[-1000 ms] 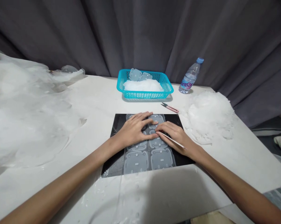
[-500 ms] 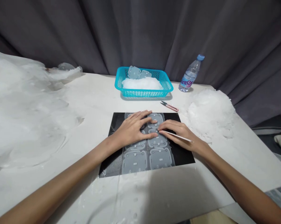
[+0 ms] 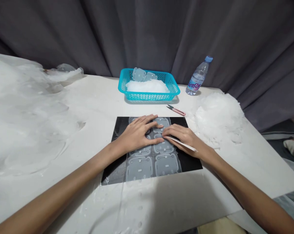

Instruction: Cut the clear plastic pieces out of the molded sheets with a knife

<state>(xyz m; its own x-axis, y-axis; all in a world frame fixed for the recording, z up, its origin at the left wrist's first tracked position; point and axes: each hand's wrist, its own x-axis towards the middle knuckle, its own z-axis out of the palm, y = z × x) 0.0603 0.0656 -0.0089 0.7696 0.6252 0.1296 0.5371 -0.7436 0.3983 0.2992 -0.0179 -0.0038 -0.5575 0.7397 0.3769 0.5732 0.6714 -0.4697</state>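
A clear film sheet [image 3: 167, 165] with several rounded, translucent panels lies over a black mat [image 3: 190, 162] on the white table. My left hand [image 3: 138, 135] rests flat on the sheet, its fingers spread over the upper panels. Beside it, my right hand [image 3: 180, 138] is closed round a thin white stick [image 3: 182, 143], which slants back over the palm. The fingertips of the right hand touch the sheet near the seam between the top and middle right panels. Whatever tip the stick has is hidden by those fingers.
A turquoise basket [image 3: 149, 96] holding white material and translucent pieces stands behind the mat. Pink-handled thread snips [image 3: 176, 110] and a water bottle [image 3: 197, 77] lie and stand to its right. A white heap [image 3: 219, 117] sits at right, a large translucent pile [image 3: 27, 120] at left.
My right hand has shifted slightly left along the sheet, and the stick's angle in it has changed a little. The left hand keeps its spread pose; the whole view has moved slightly.
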